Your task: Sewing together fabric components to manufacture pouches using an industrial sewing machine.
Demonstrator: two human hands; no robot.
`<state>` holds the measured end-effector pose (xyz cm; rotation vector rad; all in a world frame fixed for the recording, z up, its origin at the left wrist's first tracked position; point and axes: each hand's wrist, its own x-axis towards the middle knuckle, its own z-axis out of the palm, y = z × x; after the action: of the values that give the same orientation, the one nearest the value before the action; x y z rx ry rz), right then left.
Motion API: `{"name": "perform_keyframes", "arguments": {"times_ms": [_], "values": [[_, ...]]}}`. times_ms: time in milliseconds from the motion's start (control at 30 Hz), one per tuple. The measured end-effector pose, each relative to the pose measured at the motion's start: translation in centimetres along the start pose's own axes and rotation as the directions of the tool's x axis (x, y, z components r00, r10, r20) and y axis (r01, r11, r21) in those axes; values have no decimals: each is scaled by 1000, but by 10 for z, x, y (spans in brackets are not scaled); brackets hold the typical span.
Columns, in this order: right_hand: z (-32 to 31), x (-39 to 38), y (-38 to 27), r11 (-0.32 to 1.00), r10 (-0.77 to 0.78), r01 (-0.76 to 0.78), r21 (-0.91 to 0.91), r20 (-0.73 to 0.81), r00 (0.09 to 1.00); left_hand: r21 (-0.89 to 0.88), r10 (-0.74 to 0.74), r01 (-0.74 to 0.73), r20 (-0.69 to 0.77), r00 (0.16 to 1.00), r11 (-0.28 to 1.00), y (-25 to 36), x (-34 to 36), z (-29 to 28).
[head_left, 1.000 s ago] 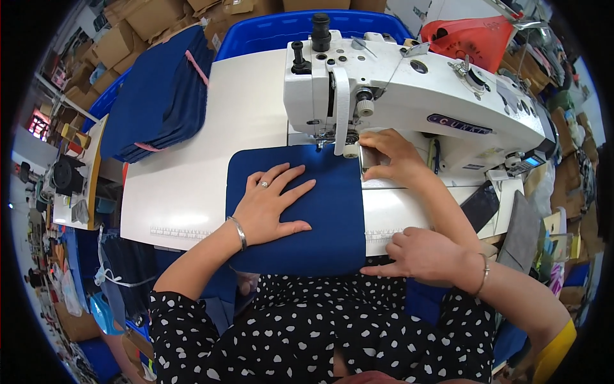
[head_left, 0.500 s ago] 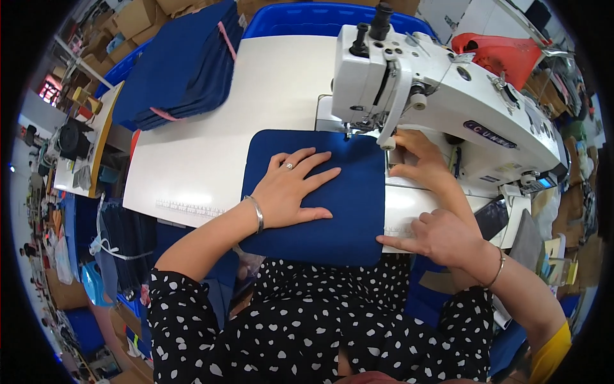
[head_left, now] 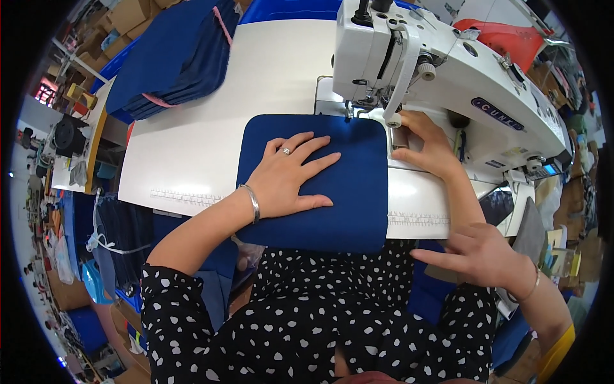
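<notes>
A navy rounded-corner fabric panel (head_left: 345, 205) lies on the white sewing table under or just before the presser foot (head_left: 348, 112) of a white sewing machine (head_left: 358, 61). My left hand (head_left: 281, 179) lies spread on the panel, wearing a ring and a bracelet. Beside the panel's right edge, my right hand (head_left: 425, 147) has thumb and fingers around a small metal piece (head_left: 399, 139) by the needle plate, partly hidden. A co-worker's hand (head_left: 480, 255), with bracelet and yellow sleeve, hovers at the table's front right, index finger extended, apart from my hands.
A stack of navy panels (head_left: 166, 57) with pink ties sits at back left, before a blue bin (head_left: 281, 9). A dark phone (head_left: 494, 206) and grey piece (head_left: 529, 233) lie at right. A side table (head_left: 83, 157) and hanging navy pieces (head_left: 118, 233) are at left.
The view has shifted, so the table and machine appear higher and farther right. The co-worker's pointing finger has drawn away from the panel's corner to the right. My hands keep much the same pose.
</notes>
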<state>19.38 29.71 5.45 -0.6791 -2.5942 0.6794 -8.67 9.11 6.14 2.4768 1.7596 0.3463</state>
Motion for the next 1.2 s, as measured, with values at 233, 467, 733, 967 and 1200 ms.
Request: {"name": "perform_keyframes", "arguments": {"times_ms": [233,467,733,967,1200], "values": [[-6,-8,-3,999,34,-34,-27,-17,999,-8,23,-23,-10,1000,1000,2,5,0],[-6,-8,-6,993,99,-101,63,30,995,-33,-2,3,19,1000,999,2,3,1],[-6,-7,-5,998,54,-54,29,14,998,-28,8,-7,2,1000,1000,1,4,0],[-8,-9,-6,993,84,-86,83,24,996,-34,11,-11,12,1000,999,1,5,-1],[-8,-7,-10,995,73,-74,69,9,997,-10,6,-6,32,999,1000,3,6,-4]]}}
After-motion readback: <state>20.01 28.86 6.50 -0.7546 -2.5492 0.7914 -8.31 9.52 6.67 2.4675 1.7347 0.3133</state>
